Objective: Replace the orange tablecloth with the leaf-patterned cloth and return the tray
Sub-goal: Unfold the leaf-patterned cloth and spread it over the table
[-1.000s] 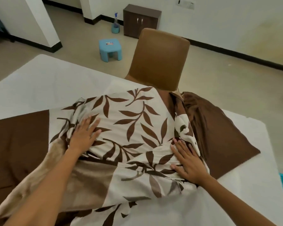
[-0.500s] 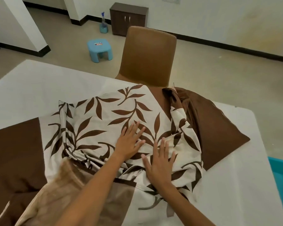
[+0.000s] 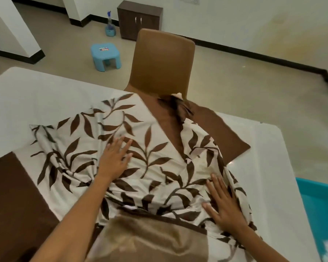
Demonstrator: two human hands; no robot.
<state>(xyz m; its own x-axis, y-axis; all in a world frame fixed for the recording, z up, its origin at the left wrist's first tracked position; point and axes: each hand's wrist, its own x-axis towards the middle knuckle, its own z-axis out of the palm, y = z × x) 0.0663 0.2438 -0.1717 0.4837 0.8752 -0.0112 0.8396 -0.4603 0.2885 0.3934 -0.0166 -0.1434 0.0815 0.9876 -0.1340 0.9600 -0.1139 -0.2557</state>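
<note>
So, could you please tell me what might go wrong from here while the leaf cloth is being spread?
The leaf-patterned cloth is bunched between the left hand and right hand, both flat on it, so creases may stay. Its far corner lies against the brown chair and could snag. Much of the white table is uncovered, so it may end up skewed.

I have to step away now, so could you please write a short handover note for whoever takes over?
Left hand and right hand: both flat on the leaf-patterned cloth, gripping nothing.
The cloth lies bunched and wrinkled mid-table; white tabletop shows all around it.
Done: no orange cloth on the table.
Left: spread and smooth the cloth, then return the tray, which is not clearly in view.
</note>
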